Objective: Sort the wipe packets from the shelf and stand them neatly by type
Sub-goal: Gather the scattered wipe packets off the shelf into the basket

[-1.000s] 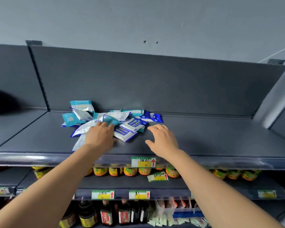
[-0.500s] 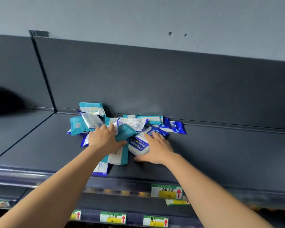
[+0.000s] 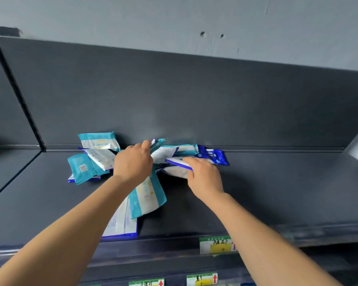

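Since 0.5 s ago, left hand (image 3: 132, 164) has closed on a teal packet (image 3: 158, 143) at the shelf's (image 3: 277, 193) back edge; right hand (image 3: 203, 176) now pinches a blue-edged packet (image 3: 179, 163).

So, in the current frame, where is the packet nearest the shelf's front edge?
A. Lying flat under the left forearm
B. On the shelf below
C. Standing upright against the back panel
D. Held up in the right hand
A: the white packet with a blue edge lies flat at the shelf's front lip, partly hidden by the left forearm.

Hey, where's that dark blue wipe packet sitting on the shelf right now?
In the head view, the dark blue packet lies flat at the right end of the pile, against the shelf's back panel, just beyond the right hand.
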Motion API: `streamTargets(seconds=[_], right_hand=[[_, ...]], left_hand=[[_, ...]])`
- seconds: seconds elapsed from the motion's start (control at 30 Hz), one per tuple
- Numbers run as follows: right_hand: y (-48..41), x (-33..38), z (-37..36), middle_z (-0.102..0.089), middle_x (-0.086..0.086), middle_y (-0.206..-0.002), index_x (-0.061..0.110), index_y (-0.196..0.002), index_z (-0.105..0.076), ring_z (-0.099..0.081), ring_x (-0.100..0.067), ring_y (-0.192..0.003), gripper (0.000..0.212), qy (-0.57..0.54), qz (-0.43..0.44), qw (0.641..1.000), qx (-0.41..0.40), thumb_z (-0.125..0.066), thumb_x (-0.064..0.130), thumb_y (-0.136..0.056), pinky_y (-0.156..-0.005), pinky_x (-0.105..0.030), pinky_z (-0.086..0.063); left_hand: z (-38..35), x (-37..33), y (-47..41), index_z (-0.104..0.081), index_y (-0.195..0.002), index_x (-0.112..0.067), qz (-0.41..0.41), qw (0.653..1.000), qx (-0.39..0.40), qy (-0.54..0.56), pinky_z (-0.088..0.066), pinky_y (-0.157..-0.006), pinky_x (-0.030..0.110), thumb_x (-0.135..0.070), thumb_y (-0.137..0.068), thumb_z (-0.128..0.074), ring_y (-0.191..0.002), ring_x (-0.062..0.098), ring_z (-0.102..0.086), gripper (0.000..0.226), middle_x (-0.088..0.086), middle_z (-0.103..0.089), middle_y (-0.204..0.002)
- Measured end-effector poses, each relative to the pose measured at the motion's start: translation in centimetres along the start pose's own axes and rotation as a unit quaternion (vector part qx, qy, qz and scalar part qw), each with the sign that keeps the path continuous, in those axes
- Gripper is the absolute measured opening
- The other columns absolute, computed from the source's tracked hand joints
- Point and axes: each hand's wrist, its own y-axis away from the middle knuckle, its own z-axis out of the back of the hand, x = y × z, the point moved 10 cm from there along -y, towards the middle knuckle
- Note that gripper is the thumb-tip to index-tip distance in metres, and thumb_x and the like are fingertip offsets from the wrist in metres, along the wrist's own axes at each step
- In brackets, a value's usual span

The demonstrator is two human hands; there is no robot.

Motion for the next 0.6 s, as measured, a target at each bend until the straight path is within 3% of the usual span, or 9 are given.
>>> streamTargets(seconds=[0.13, 0.3, 0.47, 0.53, 0.6], right_hand=[[1.1, -1.7, 3.3, -0.065, -0.009, -0.114, 0.013, -0.125, -0.060, -0.056, -0.030, -0.105, 0.044, -0.070, -0.055, 0.993, -0.076, -0.048, -0.005, -0.086, -0.086, -0.036, -0.045], [3.7, -4.0, 7.2, -0.069, -0.008, -0.101, 0.014, -0.116, -0.064, -0.058, -0.031, -0.090, 0.041, -0.163, -0.127, 0.961, -0.183, -0.048, -0.004, -0.083, -0.071, -0.033, -0.043], [6.7, -5.6, 10.3, -0.070, -0.004, -0.103, 0.016, -0.112, -0.064, -0.062, -0.026, -0.090, 0.038, -0.199, -0.164, 0.939, -0.228, -0.046, -0.002, -0.084, -0.075, -0.036, -0.052], [8.2, -6.0, 11.2, -0.070, -0.003, -0.105, 0.016, -0.113, -0.064, -0.062, -0.023, -0.090, 0.037, -0.203, -0.166, 0.937, -0.230, -0.046, -0.002, -0.085, -0.072, -0.031, -0.050], [10.1, -6.4, 12.2, -0.070, -0.002, -0.105, 0.015, -0.113, -0.064, -0.062, -0.022, -0.089, 0.037, -0.202, -0.168, 0.935, -0.238, -0.046, -0.001, -0.085, -0.069, -0.027, -0.047]], left_hand=[[2.2, -2.1, -0.1, -0.048, -0.117, -0.009, -0.016, 0.996, -0.046, 0.074, -0.030, -0.056, 0.034, -0.015, -0.092, -0.041, -0.080, 0.037, -0.057, 0.027, 0.013, -0.064, -0.096], [4.6, -4.9, 1.2, -0.047, -0.124, -0.009, -0.019, 0.981, -0.077, 0.175, -0.030, -0.058, 0.035, -0.014, -0.094, -0.042, -0.081, 0.037, -0.053, 0.031, 0.015, -0.063, -0.098], [6.4, -7.2, 3.4, -0.046, -0.107, -0.015, 0.000, 0.965, -0.081, 0.248, -0.033, -0.059, 0.035, -0.019, -0.096, -0.042, -0.076, 0.031, -0.047, 0.012, 0.007, -0.059, -0.091], [7.3, -8.3, 4.7, -0.039, -0.096, -0.020, -0.002, 0.961, -0.077, 0.264, -0.030, -0.057, 0.035, -0.020, -0.097, -0.041, -0.072, 0.028, -0.043, 0.003, 0.003, -0.055, -0.085], [8.1, -9.5, 6.1, -0.034, -0.093, -0.021, -0.007, 0.957, -0.076, 0.280, -0.029, -0.056, 0.035, -0.019, -0.097, -0.041, -0.070, 0.028, -0.042, 0.008, 0.001, -0.051, -0.081]])
